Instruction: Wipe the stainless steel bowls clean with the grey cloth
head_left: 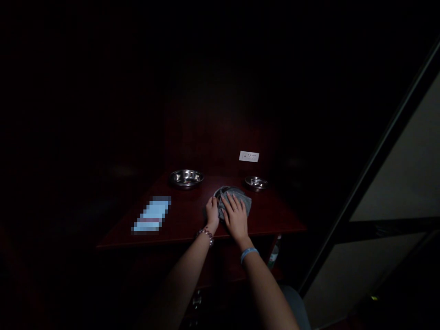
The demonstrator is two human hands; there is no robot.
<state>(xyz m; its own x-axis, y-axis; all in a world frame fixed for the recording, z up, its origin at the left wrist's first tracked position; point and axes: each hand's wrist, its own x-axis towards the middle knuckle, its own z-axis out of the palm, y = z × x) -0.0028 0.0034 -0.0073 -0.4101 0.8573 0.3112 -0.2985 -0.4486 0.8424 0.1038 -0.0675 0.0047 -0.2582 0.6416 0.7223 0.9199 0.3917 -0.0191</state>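
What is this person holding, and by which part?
The left hand holds what looks like a metal dish by its left rim; the right hand lies spread on the grey cloth covering much of it.

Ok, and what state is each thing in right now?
Left hand, holding the middle bowl by its side.
Right hand, spread flat on the gray cloth.
Gray cloth, rumpled.
Middle bowl, mostly covered.
Wide steel bowl, upright, uncovered.
Small steel bowl, upright, uncovered.
Wall socket, nothing plugged in.
Bottle, partly hidden, fill unclear.
Pixelated patch, unreadable.
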